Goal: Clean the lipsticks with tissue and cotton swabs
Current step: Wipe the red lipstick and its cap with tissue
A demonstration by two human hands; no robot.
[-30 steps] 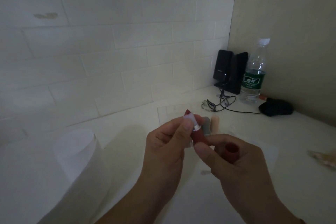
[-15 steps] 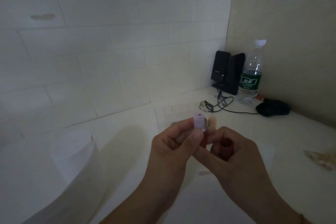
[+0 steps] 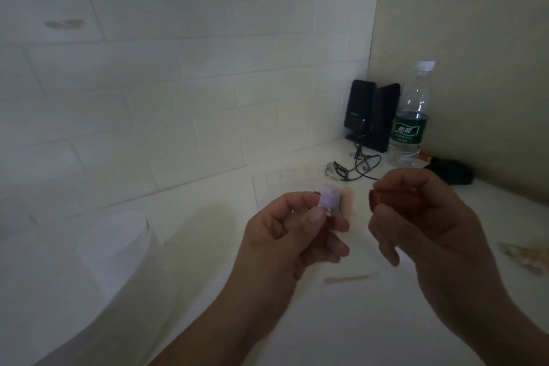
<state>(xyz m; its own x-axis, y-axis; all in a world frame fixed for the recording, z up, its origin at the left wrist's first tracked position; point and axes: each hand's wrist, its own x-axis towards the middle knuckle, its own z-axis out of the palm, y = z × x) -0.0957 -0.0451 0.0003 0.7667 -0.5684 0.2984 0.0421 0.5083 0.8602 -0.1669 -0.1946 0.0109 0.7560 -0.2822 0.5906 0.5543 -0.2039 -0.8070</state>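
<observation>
- One tissue roll (image 3: 118, 249) at far left on the white tabletop (image 3: 386, 321), pale in dim light, its lower sheet cut off by the frame edge.
- Left hand (image 3: 292, 242), fingers (image 3: 316, 218) pinching one lipstick (image 3: 418, 200) base; blurred, lilac end facing the camera, red body mostly hidden behind the thumb.
- One used cotton swab (image 3: 350, 278) lying flat on the tabletop below and between the hands, pink at its left tip.
- Right hand (image 3: 430, 232), fingers curled round one red cap (image 3: 392, 200), held apart from the lipstick; inside of cap not discernible.
- Two black speakers (image 3: 371, 114) in the corner, tangled cable (image 3: 353, 169) in front.
- One clear water bottle (image 3: 411, 116), green label, contents hard to judge.
- Dark object (image 3: 451, 171) beside bottle, unidentifiable.
- Crumpled stained tissue (image 3: 525, 257) at right edge, cut off.
</observation>
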